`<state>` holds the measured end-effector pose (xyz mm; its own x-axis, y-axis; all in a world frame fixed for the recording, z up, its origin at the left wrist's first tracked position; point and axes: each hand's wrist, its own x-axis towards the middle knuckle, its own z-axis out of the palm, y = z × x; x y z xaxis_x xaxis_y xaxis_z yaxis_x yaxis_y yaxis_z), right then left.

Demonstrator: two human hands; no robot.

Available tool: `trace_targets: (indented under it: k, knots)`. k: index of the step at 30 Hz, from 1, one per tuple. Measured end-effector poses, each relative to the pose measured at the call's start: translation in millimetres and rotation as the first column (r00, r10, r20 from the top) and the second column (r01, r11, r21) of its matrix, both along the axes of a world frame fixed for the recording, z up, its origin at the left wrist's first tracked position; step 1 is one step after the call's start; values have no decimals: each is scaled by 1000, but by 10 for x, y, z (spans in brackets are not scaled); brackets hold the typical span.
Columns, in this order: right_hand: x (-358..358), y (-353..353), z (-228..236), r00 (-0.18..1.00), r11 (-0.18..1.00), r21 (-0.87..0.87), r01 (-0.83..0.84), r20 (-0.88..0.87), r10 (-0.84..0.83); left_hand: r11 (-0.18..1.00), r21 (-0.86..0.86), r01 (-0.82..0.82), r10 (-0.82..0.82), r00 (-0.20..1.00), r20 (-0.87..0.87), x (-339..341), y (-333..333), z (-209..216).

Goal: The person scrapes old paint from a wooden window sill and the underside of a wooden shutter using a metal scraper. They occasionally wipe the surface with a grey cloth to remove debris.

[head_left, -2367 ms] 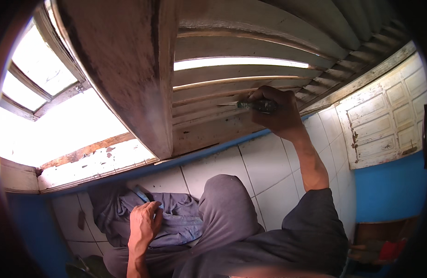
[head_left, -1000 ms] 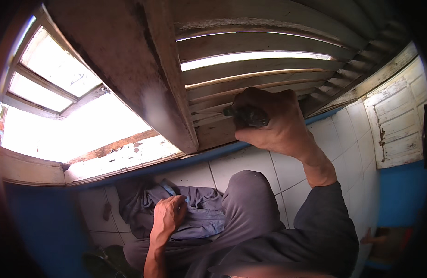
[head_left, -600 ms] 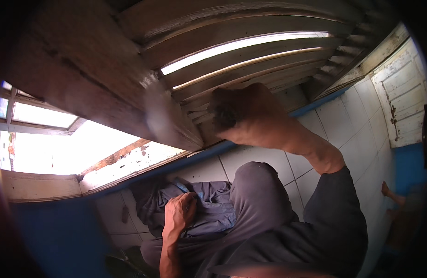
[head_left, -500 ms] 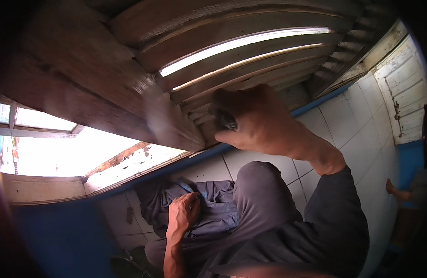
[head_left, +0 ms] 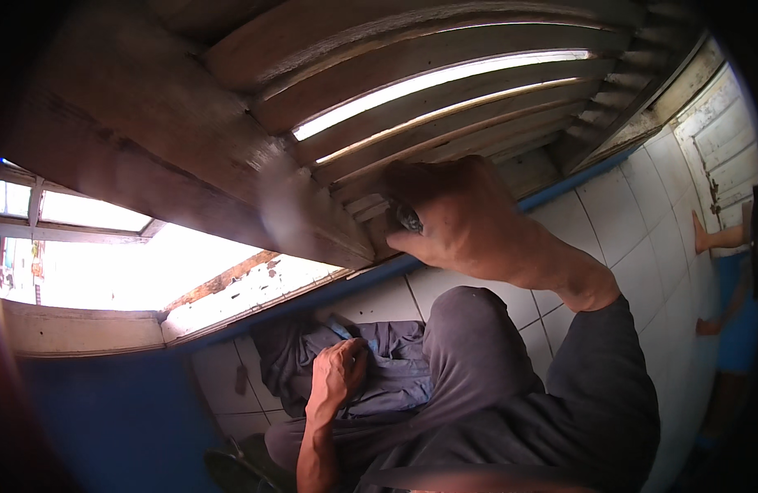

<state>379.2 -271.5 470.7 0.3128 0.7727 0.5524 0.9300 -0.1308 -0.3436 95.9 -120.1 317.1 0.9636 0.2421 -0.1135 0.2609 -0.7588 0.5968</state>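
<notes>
My right hand (head_left: 469, 218) is raised against the lower slats of a brown louvred wooden panel (head_left: 469, 90). Its fingers curl around a small, dark, shiny thing (head_left: 407, 217) that is mostly hidden in the fist. Beside that hand is the panel's broad side post (head_left: 173, 156), with a pale worn patch near its lower end. Low in my lap, my left hand (head_left: 338, 374) rests with curled fingers on the grey trousers (head_left: 477, 345); nothing shows in it, though its fingertips are hidden.
White floor tiles (head_left: 580, 222) run beside a blue edge strip. At left, bright light comes through an opening with a worn white sill (head_left: 83, 330) above a blue wall (head_left: 116, 411). A worn white door (head_left: 728, 156) stands far right, near another person's foot (head_left: 707, 234).
The view has shifted slightly, so most things sit a little farther right. My hands keep nearly the same pose. At the right edge, more of the other person's limbs has come into view.
</notes>
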Motion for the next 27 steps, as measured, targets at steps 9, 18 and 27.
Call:
trace_targets:
  k: [9, 18, 27]
  knots:
    - [129, 109, -199, 999, 997, -79, 18, 38, -15, 999, 47, -12, 10, 998, 54, 8, 18, -11]
    - [-20, -37, -77, 996, 984, -157, 79, -24, -84, 1000, -6, -9, 9, 998, 60, -87, -2, -26]
    - [187, -175, -217, 988, 986, -100, 130, 93, -121, 995, -91, -42, 42, 999, 6, -9, -7, 47]
